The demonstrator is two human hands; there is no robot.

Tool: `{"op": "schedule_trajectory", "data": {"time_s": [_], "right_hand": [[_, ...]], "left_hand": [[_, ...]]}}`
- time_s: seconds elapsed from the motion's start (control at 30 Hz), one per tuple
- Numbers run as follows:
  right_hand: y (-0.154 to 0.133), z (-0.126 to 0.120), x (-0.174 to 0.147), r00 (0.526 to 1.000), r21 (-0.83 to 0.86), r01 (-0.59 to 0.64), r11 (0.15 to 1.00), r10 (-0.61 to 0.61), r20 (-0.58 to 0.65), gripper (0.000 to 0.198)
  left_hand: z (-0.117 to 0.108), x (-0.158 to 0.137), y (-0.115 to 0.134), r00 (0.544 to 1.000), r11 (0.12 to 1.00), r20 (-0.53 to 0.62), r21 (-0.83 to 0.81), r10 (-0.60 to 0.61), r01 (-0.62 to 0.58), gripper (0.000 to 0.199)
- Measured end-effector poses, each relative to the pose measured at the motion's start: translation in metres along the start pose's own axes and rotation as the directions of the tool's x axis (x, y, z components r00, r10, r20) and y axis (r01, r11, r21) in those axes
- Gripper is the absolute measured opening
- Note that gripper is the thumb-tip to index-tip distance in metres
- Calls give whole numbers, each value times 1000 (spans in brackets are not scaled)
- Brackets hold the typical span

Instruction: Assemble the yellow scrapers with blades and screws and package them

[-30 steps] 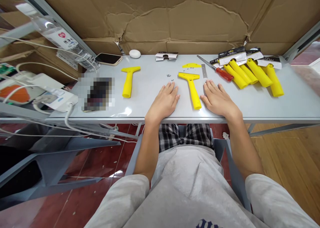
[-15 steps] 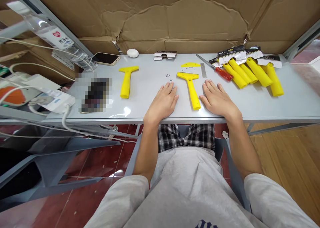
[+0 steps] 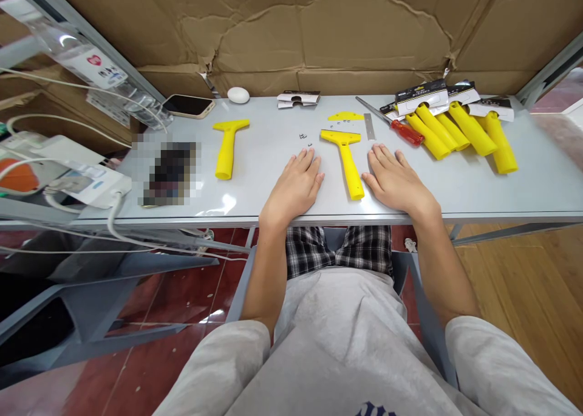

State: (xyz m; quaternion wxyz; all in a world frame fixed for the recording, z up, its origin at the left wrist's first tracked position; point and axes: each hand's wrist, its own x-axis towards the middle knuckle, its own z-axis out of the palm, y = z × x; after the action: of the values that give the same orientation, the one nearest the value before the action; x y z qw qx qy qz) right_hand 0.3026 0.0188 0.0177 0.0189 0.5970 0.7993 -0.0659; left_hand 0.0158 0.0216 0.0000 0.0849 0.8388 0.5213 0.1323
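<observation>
My left hand (image 3: pixel 296 184) lies flat on the grey table, fingers stretched forward, holding nothing. Flat too is my right hand (image 3: pixel 395 179), also with nothing in it. Between them rests a yellow scraper handle (image 3: pixel 350 164), its T-shaped head pointing away from me. Beyond that head are a yellow scraper cover piece (image 3: pixel 345 116), several tiny screws (image 3: pixel 347 122) and a thin metal blade (image 3: pixel 368 127). A few more small metal bits (image 3: pixel 303 136) lie ahead of my left fingertips. Farther left is another yellow scraper (image 3: pixel 228 149). A screwdriver (image 3: pixel 407 132) with a red handle lies beyond my right hand.
Several packaged yellow scrapers (image 3: pixel 471 127) are heaped at the right. A folded card package (image 3: pixel 298 99), a white egg-shaped object (image 3: pixel 238 95) and a phone (image 3: pixel 189 105) line the back. Power strip (image 3: pixel 93 182), cables and a bottle (image 3: pixel 98 64) crowd the left. Cardboard (image 3: pixel 255 39) walls the rear.
Both hands stay flat in place on the table. The view has shifted very slightly; no object has visibly been moved.
</observation>
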Motion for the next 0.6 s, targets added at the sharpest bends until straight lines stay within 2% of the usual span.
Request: {"op": "schedule_trajectory", "data": {"time_s": [0.2, 0.37, 0.5, 0.6], "right_hand": [[0, -2, 0, 999, 0, 37, 999, -37, -29, 86], [-5, -32, 2, 997, -78, 63, 995, -59, 54, 75], [2, -66, 28, 985, -91, 23, 996, -6, 173, 61], [18, -86, 63, 994, -89, 14, 996, -5, 107, 53]], "left_hand": [[-6, 3, 8, 999, 996, 52, 88, -12, 8, 67], [-26, 8, 10, 994, 984, 100, 167, 39, -56, 59], [-56, 25, 0, 990, 981, 117, 166, 82, -101, 45], [-78, 54, -23, 994, 985, 85, 149, 70, -82, 46]]}}
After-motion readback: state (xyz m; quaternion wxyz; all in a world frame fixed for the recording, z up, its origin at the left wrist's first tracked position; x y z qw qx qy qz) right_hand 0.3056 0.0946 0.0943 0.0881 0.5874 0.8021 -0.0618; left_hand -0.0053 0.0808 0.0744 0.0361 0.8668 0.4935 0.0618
